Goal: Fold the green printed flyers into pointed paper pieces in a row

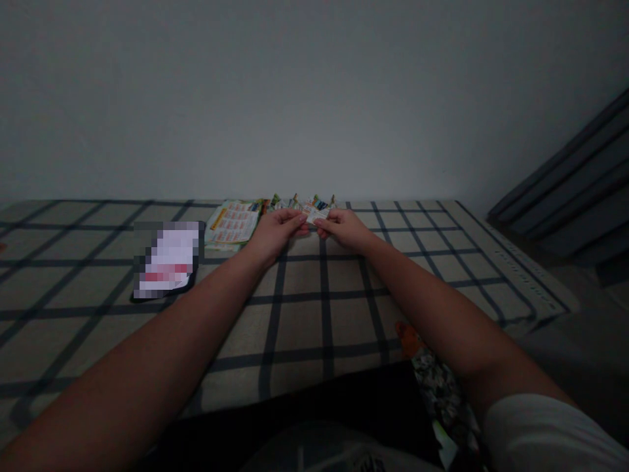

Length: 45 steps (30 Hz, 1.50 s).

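Observation:
Both arms reach forward over a checked cloth (299, 328). Between my hands is a small printed paper (318, 214), pale with coloured print. My left hand (279, 231) pinches its left side with thumb and fingers, and my right hand (345, 228) pinches its right side. Directly behind the hands lie some small colourful pieces (275, 202), partly covered by the fingers; their kind is too small and dim to tell. A printed sheet (233, 223) with rows of red and white boxes lies flat just left of my left hand.
A phone (170, 259) with a lit, blurred screen lies on the cloth at left. Near my right forearm are an orange object (409, 339) and a crumpled, patterned wrapper (437, 387). A pale wall (304, 98) rises behind; a dark curtain (574, 164) hangs at right.

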Tool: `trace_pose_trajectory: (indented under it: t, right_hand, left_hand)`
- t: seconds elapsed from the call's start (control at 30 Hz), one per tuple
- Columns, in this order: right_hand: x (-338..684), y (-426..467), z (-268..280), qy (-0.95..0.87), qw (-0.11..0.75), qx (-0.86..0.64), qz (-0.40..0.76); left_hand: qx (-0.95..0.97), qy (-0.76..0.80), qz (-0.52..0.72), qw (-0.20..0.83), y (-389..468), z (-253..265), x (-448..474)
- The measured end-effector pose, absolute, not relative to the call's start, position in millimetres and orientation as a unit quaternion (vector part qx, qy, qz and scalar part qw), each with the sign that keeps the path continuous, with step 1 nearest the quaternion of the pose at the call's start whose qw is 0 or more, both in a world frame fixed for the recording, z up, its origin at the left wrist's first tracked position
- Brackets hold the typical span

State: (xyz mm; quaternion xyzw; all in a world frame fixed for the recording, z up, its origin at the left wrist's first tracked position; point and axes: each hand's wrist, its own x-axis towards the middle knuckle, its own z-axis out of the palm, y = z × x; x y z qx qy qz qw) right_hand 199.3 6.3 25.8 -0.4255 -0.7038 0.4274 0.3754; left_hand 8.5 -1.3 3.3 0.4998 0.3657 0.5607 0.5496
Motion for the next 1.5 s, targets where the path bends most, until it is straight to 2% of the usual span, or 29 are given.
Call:
trace_pose_trajectory:
  t: [0.2,0.47,0.7,1.03,1.2,1.3,1.43,1.5]
  right_hand:
    - [201.8,7.7,22.4,-0.738,0.343,-0.405,0.417]
    - [201.3,5.8,23.9,-0.755,0.331,-0.381,0.42]
    - [201.0,5.7,23.7,-0.77,0.328,-0.382,0.391]
    - [201.4,12.6,18.7,-0.709,0.403,-0.417,0.402]
    - [201.5,13.3,18.7,-0.699,0.412,-0.399,0.428]
    - [200.0,13.8,18.6,-0.686,0.417,-0.401,0.441]
    - [199.5,15.2,17.9,-0.687,0.422,-0.398,0.439]
    - [200.4,16.4,16.7,-0.689,0.428,-0.399,0.428]
  left_hand:
    - [0.5,0.371,0.543,0.564,-4.7,5.0,9.4]
    - [0.525,0.396,0.571,0.492,-2.9,3.0,8.8]
    - [0.504,0.369,0.568,0.536,0.3,1.0,8.9]
    - [0.49,0.36,0.542,0.58,-4.6,5.1,10.4]
    - [0.487,0.368,0.539,0.581,-6.8,6.0,11.6]
    - [0.507,0.399,0.535,0.546,-8.4,6.7,11.0]
    - [0.559,0.46,0.529,0.442,-9.4,7.5,9.0]
    - [0.569,0.452,0.529,0.438,-8.9,8.2,8.5]
